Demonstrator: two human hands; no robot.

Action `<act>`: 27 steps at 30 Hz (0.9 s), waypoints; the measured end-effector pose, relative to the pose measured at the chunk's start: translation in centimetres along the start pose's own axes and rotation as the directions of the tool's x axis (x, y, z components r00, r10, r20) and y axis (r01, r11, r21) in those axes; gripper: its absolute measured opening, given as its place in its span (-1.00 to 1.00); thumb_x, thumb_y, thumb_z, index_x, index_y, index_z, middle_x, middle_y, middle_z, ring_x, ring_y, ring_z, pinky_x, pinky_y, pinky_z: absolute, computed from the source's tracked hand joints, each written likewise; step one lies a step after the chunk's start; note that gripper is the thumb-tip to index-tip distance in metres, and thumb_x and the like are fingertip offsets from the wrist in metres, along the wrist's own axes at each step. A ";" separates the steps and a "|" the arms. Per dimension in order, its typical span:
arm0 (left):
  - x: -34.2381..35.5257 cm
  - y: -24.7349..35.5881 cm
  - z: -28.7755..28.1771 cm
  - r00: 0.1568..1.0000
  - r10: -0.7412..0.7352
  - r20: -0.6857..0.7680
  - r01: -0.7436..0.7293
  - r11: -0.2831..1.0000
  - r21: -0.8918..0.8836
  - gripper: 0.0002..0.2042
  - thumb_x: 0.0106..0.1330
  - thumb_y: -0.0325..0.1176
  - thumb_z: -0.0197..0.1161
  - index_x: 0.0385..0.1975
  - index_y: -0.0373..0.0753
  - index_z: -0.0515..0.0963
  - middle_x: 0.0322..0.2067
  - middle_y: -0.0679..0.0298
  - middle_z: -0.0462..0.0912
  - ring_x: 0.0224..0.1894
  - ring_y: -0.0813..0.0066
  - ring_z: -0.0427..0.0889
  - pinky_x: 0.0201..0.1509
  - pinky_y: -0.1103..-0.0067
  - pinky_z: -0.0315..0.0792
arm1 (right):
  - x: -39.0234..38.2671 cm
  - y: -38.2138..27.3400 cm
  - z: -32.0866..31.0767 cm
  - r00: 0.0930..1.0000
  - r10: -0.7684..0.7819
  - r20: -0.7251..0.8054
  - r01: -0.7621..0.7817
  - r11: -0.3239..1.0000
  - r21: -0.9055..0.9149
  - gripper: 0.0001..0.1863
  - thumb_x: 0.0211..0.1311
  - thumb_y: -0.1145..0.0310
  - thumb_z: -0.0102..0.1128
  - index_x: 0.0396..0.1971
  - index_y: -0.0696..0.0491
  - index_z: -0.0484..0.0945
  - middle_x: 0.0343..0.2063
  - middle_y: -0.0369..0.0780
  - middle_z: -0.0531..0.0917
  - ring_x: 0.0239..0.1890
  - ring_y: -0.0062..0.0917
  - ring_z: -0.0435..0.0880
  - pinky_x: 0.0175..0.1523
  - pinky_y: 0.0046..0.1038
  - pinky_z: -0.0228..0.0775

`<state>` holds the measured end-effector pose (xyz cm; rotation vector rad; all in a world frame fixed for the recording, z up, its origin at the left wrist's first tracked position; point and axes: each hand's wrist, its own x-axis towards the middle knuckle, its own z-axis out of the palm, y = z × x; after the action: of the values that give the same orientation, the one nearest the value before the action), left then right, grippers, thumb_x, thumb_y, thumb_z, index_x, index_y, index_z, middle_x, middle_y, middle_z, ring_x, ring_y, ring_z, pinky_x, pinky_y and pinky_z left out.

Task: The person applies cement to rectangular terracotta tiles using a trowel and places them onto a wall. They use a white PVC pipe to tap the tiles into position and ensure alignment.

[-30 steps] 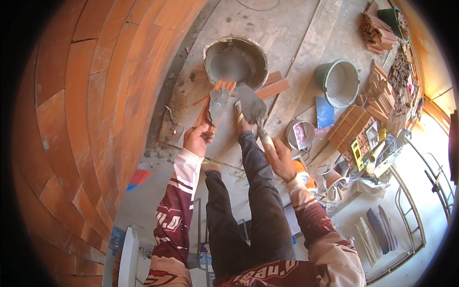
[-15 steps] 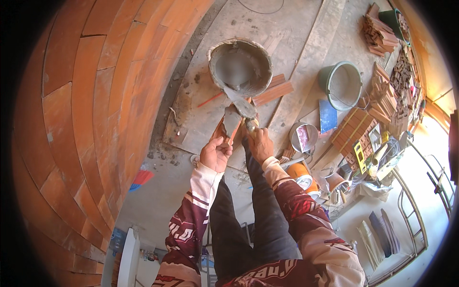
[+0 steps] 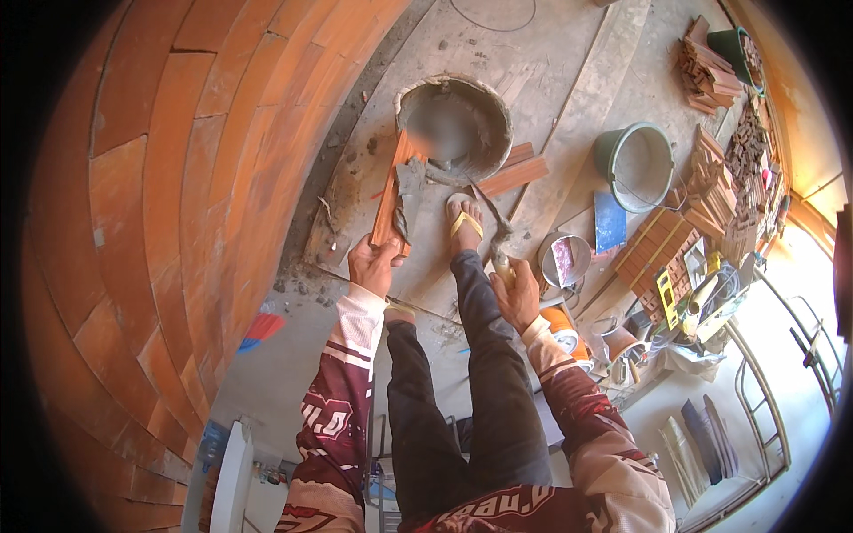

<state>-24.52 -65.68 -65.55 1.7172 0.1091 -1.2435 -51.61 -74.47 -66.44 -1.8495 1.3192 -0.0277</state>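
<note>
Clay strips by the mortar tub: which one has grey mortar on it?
The strip held in the left hand: grey mortar lies along it. The loose strips on the board, at the lower right of the tub, look bare.

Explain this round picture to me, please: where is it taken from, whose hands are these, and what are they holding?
No robot here: these are a person's bare hands. A wide fisheye camera worn on the head looks down at them, so straight edges bend. The left hand holds an orange tile with gray paste on it; the right hand grips a trowel by its handle. Beyond them, a tub with more gray paste stands on a stained flat surface, beside loose orange strips. A green bucket stands farther right.
</note>
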 end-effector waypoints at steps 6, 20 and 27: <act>-0.3 -1.5 -2.1 0.984 -0.174 -0.037 0.166 0.974 -0.155 -0.83 0.26 -0.37 0.23 -0.30 -0.36 0.52 -0.44 0.21 0.61 -0.45 0.43 0.61 -0.37 0.57 0.46 | 3.4 -2.9 -1.3 0.990 0.036 0.135 -0.048 0.995 0.082 -0.54 0.19 0.17 0.26 -0.07 0.18 0.40 -0.34 0.09 0.60 -0.26 0.03 0.60 -0.17 -0.13 0.43; -4.6 -5.1 -3.8 0.909 -0.416 0.023 0.389 0.829 -0.402 -0.85 0.30 -0.35 0.20 -0.31 -0.31 0.50 -0.45 0.21 0.59 -0.40 0.40 0.60 -0.36 0.57 0.44 | 22.6 -4.6 -0.2 0.890 -0.064 0.450 0.397 0.592 -0.701 -0.80 0.15 0.37 0.06 -0.47 0.08 0.67 -0.40 -0.04 0.71 -0.32 -0.17 0.73 -0.27 -0.21 0.58; -6.2 -4.9 -4.2 0.912 -0.410 0.002 0.376 0.833 -0.406 -0.84 0.32 -0.34 0.18 -0.31 -0.32 0.53 -0.49 0.23 0.59 -0.47 0.49 0.57 -0.43 0.61 0.46 | 22.9 -5.2 -0.8 0.804 -0.151 0.576 0.561 0.515 -0.648 -0.84 0.07 0.42 0.10 -0.46 0.05 0.68 -0.41 -0.09 0.72 -0.32 -0.21 0.74 -0.26 -0.26 0.61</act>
<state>-27.34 -57.35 -63.95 1.4228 0.7553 -1.3290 -37.80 -92.55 -72.43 -2.6543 0.5566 0.8805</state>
